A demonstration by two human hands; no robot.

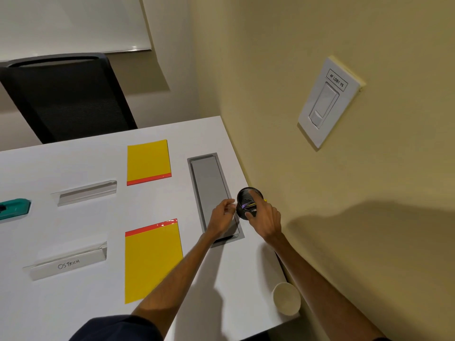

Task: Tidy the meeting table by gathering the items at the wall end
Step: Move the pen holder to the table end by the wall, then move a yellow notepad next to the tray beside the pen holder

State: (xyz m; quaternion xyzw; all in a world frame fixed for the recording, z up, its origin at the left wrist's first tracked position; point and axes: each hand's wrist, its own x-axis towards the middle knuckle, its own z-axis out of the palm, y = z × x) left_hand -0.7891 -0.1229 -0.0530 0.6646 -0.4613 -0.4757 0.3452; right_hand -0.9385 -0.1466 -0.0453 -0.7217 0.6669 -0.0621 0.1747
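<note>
A black mesh pen cup [247,196] sits tilted near the wall edge of the white table [73,303], with pens inside. My right hand [264,217] grips its side. My left hand [221,216] is just left of the cup, fingers pinched on a thin pale item I cannot make out clearly. Two yellow notepads with red bindings lie on the table, one farther [148,161] and one nearer [151,260]. Two clear name stands rest to the left, one blank [86,193] and one marked "OSTRICH" [69,263]. A paper cup [286,301] stands at the near wall corner.
A grey cable hatch [209,188] is set into the table beside the cup. A teal object [14,207] lies at the left edge. A black mesh chair [66,94] stands behind the table. The yellow wall carries a white switch plate [327,102].
</note>
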